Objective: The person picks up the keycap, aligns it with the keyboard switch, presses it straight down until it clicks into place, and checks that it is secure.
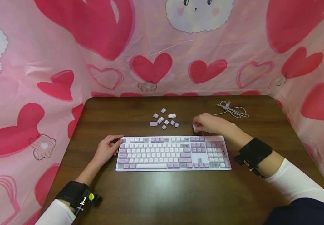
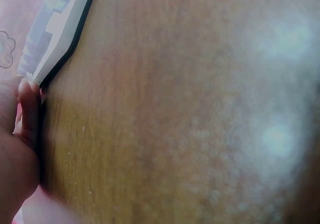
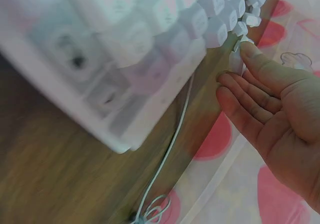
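A white and lilac keyboard [image 1: 150, 166] lies on the wooden table, with grey gaps in several places where keycaps are off. At its far left corner my left hand [image 1: 105, 150] holds the edge between thumb and fingers; the left wrist view shows the fingertips [image 2: 31, 86] against that corner. Just beyond the keyboard's back edge, my right hand [image 1: 211, 122] pinches a lilac keycap [image 1: 194, 127]. The right wrist view shows that keycap [image 3: 236, 61] between thumb and fingers, partly hidden by the thumb.
Several loose white and lilac keycaps [image 1: 172, 116] lie scattered behind the keyboard, left of my right hand. A bundled white cable [image 1: 232, 109] lies at the back right and runs to the keyboard. Pink heart-print cloth [image 1: 179, 47] hangs around the table's back and sides.
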`<act>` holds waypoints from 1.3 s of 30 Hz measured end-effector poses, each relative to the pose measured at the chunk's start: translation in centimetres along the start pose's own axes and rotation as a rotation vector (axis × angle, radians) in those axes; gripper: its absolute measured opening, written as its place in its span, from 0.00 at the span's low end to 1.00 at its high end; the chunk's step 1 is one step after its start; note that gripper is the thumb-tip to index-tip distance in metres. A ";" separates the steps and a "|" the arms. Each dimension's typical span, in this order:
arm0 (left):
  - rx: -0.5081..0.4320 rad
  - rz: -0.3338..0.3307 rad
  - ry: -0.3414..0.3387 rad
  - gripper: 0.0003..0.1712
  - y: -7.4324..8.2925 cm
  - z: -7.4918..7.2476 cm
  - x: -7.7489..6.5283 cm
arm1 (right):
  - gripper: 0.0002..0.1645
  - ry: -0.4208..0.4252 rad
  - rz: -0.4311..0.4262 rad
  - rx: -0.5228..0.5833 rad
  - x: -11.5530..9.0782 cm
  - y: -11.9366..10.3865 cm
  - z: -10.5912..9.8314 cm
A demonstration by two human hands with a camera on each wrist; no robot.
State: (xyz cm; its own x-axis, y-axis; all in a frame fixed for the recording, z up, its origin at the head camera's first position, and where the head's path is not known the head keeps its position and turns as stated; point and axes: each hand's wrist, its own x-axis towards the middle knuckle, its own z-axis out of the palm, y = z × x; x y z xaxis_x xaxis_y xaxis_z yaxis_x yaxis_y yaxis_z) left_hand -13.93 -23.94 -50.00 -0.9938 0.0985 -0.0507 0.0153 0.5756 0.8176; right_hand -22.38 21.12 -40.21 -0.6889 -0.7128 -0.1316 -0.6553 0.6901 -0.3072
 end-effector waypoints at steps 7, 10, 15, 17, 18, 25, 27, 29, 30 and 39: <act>0.008 -0.009 -0.006 0.22 0.2 -0.1 0.0 | 0.10 0.036 0.025 0.008 -3.7 0.8 0.4; 0.007 -0.020 -0.009 0.22 0.3 -0.2 0.0 | 0.09 0.033 0.070 0.039 -5.2 0.9 0.5; 0.001 -0.020 -0.022 0.22 0.3 -0.1 0.0 | 0.10 0.002 0.182 0.099 -8.1 0.8 0.6; 0.005 -0.012 -0.012 0.22 0.3 -0.1 0.1 | 0.11 -0.008 0.205 0.116 -9.1 0.8 0.7; 0.008 -0.007 -0.007 0.22 0.2 -0.1 0.1 | 0.11 -0.010 0.208 0.123 -9.5 0.8 0.7; 0.017 -0.007 -0.007 0.23 0.0 -0.3 0.2 | 0.14 -0.018 0.222 0.161 -12.1 1.1 1.4; 0.018 -0.008 -0.007 0.23 0.0 -0.3 0.2 | 0.14 -0.011 0.217 0.172 -12.6 1.2 1.5; 0.023 -0.012 -0.001 0.23 -0.1 -0.4 0.2 | 0.14 -0.004 0.210 0.187 -12.9 1.2 1.8; 0.026 -0.009 0.000 0.23 -0.1 -0.4 0.2 | 0.14 -0.004 0.204 0.196 -13.0 1.2 1.9; 0.022 -0.008 -0.010 0.24 0.0 -0.2 0.1 | 0.14 0.002 0.195 0.220 -13.6 1.1 2.8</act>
State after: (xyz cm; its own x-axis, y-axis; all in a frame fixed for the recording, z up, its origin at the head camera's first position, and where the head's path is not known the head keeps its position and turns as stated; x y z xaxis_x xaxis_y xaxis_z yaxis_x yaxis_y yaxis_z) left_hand -14.09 -24.13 -49.92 -0.9928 0.1019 -0.0629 0.0100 0.5938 0.8045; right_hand -12.87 31.17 -41.45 -0.7958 -0.5693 -0.2066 -0.4281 0.7700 -0.4731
